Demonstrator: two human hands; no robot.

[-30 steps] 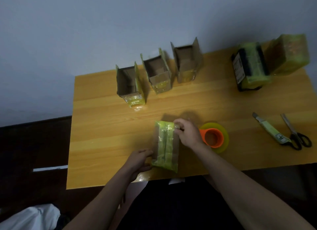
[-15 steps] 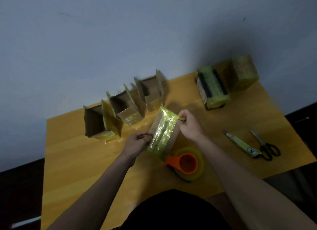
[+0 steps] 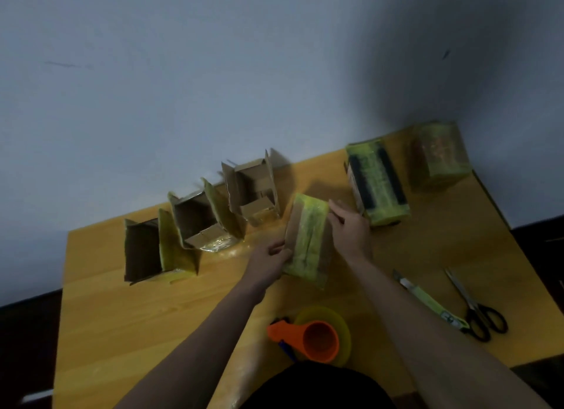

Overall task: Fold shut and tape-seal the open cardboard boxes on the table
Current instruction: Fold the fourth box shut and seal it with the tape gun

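left hand (image 3: 268, 263): fingers curled, gripped taped box (image 3: 308, 237) at its near-left edge | right hand (image 3: 351, 228): gripped its far-right side | box tilted over table (image 3: 122, 317)

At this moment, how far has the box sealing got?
Two yellow-taped closed cardboard boxes stand at the far right. The left hand and right hand hold a third taped box. Three open cardboard boxes remain unsealed.
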